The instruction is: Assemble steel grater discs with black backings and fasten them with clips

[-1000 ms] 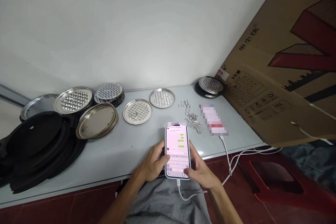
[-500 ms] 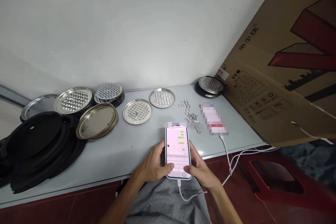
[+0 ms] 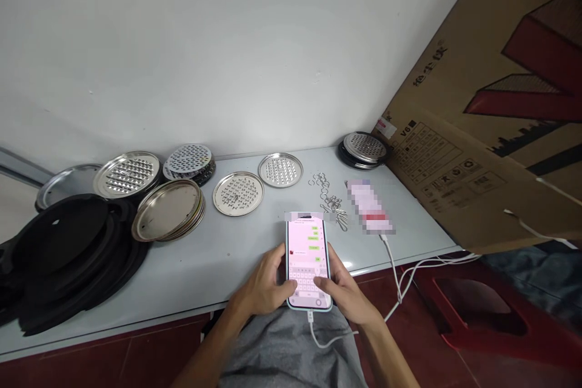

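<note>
A smartphone in a light-blue case is held upright over my lap, its screen lit with a chat and a keyboard. My left hand grips its left edge, thumb on the lower left of the keyboard. On the other edge my right hand is closed round the phone, with its thumb over the right side of the keys. A white charging cable is plugged into the bottom. Beyond the phone, small metal rings and metal clips lie on the table.
Round metal grater discs lie along the grey table. At left are stacked metal lids and black round pans. A second phone, blurred, lies charging at right. Cardboard box and red stool stand right.
My right thumb has moved up and left over the keyboard, and the left thumb has shifted slightly up and left. The phone stays in place; a row above its keys has changed.
</note>
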Available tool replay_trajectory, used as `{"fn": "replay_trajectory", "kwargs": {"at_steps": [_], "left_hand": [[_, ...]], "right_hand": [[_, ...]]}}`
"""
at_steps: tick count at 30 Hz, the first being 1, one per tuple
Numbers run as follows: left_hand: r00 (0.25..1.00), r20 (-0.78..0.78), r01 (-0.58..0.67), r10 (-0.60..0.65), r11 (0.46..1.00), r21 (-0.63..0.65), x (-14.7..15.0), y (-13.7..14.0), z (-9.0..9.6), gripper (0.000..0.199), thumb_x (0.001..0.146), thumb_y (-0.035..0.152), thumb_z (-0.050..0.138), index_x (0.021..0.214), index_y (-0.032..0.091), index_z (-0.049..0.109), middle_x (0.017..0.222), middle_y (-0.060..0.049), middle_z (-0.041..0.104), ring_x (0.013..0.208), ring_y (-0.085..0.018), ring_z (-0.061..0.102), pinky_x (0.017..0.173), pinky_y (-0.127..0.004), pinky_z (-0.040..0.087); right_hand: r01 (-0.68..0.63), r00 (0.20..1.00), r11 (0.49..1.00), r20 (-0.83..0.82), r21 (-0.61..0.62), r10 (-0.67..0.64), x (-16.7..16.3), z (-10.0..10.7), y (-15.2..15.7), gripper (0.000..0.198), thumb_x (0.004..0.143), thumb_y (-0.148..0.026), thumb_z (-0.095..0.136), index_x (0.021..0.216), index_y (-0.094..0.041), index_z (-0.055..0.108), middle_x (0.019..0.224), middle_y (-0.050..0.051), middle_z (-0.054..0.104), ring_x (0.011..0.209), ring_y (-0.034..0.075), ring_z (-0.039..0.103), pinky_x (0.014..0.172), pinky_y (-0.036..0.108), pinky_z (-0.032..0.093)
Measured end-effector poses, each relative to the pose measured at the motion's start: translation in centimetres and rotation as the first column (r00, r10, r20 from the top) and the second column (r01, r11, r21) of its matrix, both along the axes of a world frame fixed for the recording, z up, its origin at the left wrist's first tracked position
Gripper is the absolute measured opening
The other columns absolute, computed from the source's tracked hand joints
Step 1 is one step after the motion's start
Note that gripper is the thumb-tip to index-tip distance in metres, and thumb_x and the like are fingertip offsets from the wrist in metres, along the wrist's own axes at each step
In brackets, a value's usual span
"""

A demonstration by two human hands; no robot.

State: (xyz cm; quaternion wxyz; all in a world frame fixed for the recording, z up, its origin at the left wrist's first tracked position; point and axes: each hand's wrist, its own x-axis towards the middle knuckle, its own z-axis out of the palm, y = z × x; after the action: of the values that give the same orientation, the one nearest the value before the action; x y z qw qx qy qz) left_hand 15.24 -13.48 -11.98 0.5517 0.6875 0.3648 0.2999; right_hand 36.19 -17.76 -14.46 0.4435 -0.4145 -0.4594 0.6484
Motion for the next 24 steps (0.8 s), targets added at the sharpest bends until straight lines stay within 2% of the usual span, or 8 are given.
{"fn": "replay_trajectory", "kwargs": {"at_steps": [5, 9, 16, 24], "left_hand": [[1.000, -0.003, 0.019, -0.019, 1.000, 0.004, 0.34, 0.03, 0.09, 0.057, 0.073, 0.019, 0.069, 0.129, 0.017, 0.056, 0.113, -0.008, 0.071, 0.097, -0.025, 0.065, 0.090, -0.038, 0.055], [0.999, -0.053, -0.006, 0.007, 1.000, 0.007, 0.70, 0.00, 0.55, 0.056, 0.073, 0.021, 0.073, 0.126, 0.019, 0.056, 0.113, -0.007, 0.071, 0.097, -0.025, 0.066, 0.086, -0.036, 0.055], [0.999, -0.032, 0.017, -0.016, 1.000, 0.020, 0.35, -0.06, 0.17, 0.056, 0.073, 0.021, 0.070, 0.128, 0.017, 0.056, 0.107, -0.007, 0.071, 0.096, -0.026, 0.065, 0.089, -0.038, 0.054], [0.999, 0.037, 0.039, -0.039, 0.999, 0.001, 0.05, 0.11, 0.47, 0.053, 0.086, 0.028, 0.058, 0.138, 0.018, 0.056, 0.124, -0.010, 0.069, 0.102, -0.027, 0.063, 0.095, -0.040, 0.051]], "right_hand": [[-0.005, 1.000, 1.000, -0.027, 0.003, 0.005, 0.06, -0.09, 0.00, 0.067, 0.090, -0.036, 0.068, 0.150, -0.029, 0.040, 0.137, 0.007, 0.061, 0.129, 0.029, 0.055, 0.111, 0.045, 0.042], [0.003, 1.000, 1.000, -0.019, -0.015, -0.003, -0.03, -0.10, -0.01, 0.065, 0.091, -0.033, 0.065, 0.150, -0.029, 0.039, 0.138, 0.006, 0.061, 0.125, 0.028, 0.058, 0.108, 0.043, 0.045], [-0.002, 1.000, 1.000, -0.023, -0.005, 0.002, 0.08, -0.34, -0.05, 0.064, 0.091, -0.032, 0.066, 0.150, -0.031, 0.040, 0.140, 0.005, 0.060, 0.127, 0.027, 0.057, 0.110, 0.043, 0.043], [-0.010, 1.000, 1.000, -0.025, -0.003, 0.010, 0.24, -0.48, -0.13, 0.069, 0.090, -0.031, 0.067, 0.152, -0.032, 0.039, 0.140, 0.006, 0.061, 0.124, 0.028, 0.059, 0.110, 0.045, 0.043]]}}
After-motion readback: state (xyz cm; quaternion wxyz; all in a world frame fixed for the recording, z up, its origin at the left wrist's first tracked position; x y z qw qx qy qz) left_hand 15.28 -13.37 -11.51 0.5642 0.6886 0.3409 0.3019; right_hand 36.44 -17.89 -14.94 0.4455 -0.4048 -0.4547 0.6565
